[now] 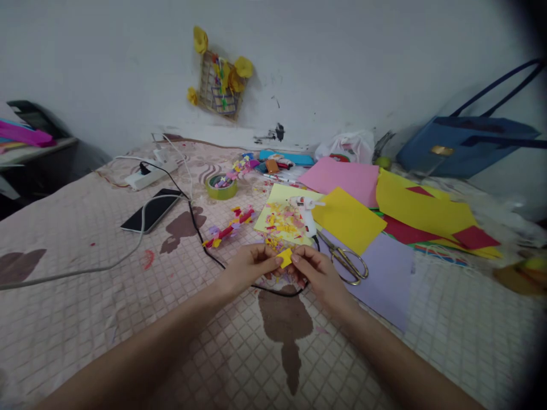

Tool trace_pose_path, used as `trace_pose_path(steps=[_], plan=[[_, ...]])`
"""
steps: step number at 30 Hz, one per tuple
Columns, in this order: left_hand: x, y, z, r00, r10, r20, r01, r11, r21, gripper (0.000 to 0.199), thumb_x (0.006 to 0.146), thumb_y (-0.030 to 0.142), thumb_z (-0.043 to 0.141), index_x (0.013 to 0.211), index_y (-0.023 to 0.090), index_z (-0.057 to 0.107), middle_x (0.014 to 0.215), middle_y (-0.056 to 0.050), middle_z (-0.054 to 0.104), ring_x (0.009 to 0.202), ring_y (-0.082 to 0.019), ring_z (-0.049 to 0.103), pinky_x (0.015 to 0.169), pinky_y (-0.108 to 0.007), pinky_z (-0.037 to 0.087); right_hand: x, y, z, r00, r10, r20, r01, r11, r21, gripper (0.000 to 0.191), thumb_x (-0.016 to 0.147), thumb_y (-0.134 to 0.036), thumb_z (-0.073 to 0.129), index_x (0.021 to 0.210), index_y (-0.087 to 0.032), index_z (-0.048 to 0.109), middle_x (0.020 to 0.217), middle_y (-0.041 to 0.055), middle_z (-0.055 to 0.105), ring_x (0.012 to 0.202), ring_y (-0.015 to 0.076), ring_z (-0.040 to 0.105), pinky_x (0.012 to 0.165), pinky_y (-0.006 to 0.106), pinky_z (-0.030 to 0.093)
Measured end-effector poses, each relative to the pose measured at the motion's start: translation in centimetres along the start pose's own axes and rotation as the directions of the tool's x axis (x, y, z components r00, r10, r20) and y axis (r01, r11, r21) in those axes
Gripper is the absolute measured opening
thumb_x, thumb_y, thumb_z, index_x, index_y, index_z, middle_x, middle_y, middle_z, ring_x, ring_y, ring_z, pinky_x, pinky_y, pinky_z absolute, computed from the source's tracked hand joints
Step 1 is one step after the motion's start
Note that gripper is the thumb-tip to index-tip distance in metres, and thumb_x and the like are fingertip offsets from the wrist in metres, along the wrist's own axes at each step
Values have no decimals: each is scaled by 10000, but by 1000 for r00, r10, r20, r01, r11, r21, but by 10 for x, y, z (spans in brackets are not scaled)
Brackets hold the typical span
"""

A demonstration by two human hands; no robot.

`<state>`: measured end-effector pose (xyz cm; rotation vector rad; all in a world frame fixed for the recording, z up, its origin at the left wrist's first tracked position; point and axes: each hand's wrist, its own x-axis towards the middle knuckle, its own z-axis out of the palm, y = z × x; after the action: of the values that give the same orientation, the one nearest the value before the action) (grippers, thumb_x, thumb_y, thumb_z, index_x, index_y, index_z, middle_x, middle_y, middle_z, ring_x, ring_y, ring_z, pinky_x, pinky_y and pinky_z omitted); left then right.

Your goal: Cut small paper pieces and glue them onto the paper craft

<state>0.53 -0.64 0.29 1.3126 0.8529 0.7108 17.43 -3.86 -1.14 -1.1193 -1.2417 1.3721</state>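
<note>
A small piece of yellow paper (285,258) is pinched between my two hands, above the patterned cloth. My left hand (253,263) grips its left edge with thumb and fingers. On the other edge, my right hand (314,267) closes thumb and forefinger. Just beyond my hands lies a pale yellow sheet (267,213) strewn with paper scraps (285,222). A white glue gun (306,213) rests on that sheet. Gold-handled scissors (348,261) lie to the right of my right hand, on a lilac sheet (384,279).
Left of the scraps are a red paper-decorated stick (229,229), a tape roll (221,188) and a phone (152,210). A black cord (197,228) loops near my hands. Yellow card (348,219), pink card (342,179) and a blue bag (465,145) are at right.
</note>
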Motion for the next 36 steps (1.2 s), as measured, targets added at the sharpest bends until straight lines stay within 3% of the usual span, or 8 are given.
trace_pose_path(steps=[9, 17, 28, 36], plan=[[-2, 2, 3, 1000, -21, 16, 22, 999, -47, 278, 726, 380, 644, 696, 119, 550, 617, 12, 559, 540, -66, 485, 529, -193, 382, -3, -4, 1, 1000, 24, 9, -25, 1000, 18, 314, 832, -477, 500, 712, -189, 537, 621, -16, 528, 502, 97, 454, 441, 219, 342], [-1, -1, 4, 1000, -24, 6, 24, 1000, -16, 277, 718, 384, 652, 762, 129, 554, 680, 6, 582, 559, -69, 503, 522, -187, 390, 0, -2, 1, 1000, 12, 16, -12, 999, -49, 295, 764, -445, 596, 655, -197, 479, 552, -53, 447, 447, 79, 377, 415, 212, 307], [-2, 1, 3, 993, -67, 92, 74, 995, -69, 257, 742, 353, 635, 681, 113, 565, 619, 0, 584, 547, -67, 502, 524, -184, 373, -6, -6, 0, 999, 25, 48, -26, 1000, 17, 312, 857, -466, 468, 731, -187, 527, 662, -6, 537, 541, 101, 471, 457, 216, 343], [-3, 0, 4, 992, -108, 69, 112, 992, -57, 260, 704, 346, 668, 645, 120, 554, 607, 3, 584, 542, -69, 514, 529, -187, 388, -3, -2, -2, 998, 30, 47, -30, 1000, -1, 272, 807, -424, 566, 688, -188, 500, 586, -40, 492, 480, 80, 421, 430, 206, 324]])
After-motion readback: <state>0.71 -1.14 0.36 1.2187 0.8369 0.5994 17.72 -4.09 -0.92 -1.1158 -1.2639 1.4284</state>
